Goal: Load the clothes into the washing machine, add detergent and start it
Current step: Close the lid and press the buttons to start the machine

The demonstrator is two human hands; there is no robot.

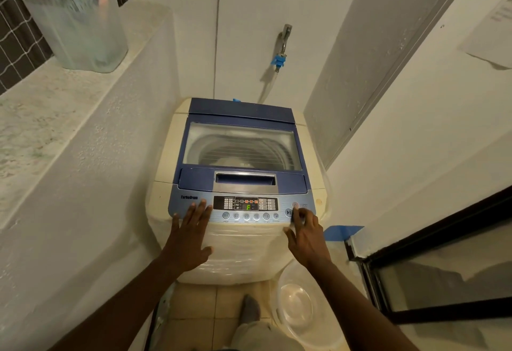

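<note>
A top-loading washing machine with a cream plastic body (pixel 241 251) stands on the tiled floor in a narrow nook, between a white plastered ledge wall on the left and a white wall on the right. Its blue lid with a clear window (pixel 241 145) is down, and the ribbed drum shows through it. What lies in the drum is too dim to tell. On the blue control panel (pixel 191 202) a small display shows a green "F" (pixel 248 207).

The left hand (pixel 191 237) lies flat with its fingers spread on the left end of the panel and holds nothing. The right hand (pixel 307 237) is at the right end with its fingers curled and thumb out. It grips nothing, and a fingertip touches the panel at the round play/pause button (pixel 288 212).

A translucent round plastic basin (pixel 302 309) sits on the floor just beside the machine's right front corner. A chrome wall tap with a blue fitting (pixel 280 59) hangs above the machine.
</note>
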